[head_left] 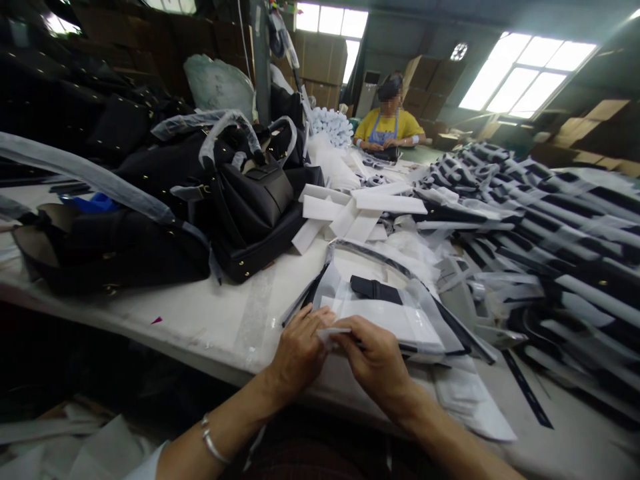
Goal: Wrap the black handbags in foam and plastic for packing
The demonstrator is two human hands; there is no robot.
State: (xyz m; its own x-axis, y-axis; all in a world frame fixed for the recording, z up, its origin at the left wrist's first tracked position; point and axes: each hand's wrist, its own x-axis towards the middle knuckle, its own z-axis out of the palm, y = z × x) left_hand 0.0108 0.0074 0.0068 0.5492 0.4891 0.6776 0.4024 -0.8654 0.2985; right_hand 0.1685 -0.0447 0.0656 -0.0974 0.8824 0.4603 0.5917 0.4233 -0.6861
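A thin white piece (333, 333), paper or foam sheet, is pinched between the thumb and fingers of my right hand (377, 360) at the table's front edge. My left hand (300, 347) closes on the other end of the same piece, its fingertips partly hidden behind it. Just beyond both hands lies a flat bag part (370, 313) covered in white and clear wrapping. It has a dark strap tab (375, 290) in its middle and a wrapped handle (385, 252) arching at its far side.
Black handbags (250, 200) with plastic-wrapped handles stand at the left. White foam strips (350, 213) lie behind the bag part. Wrapped black-and-white parts (550, 233) are heaped at the right. A dark strip (527, 390) lies near the front. Across the table sits a person in yellow (387, 127).
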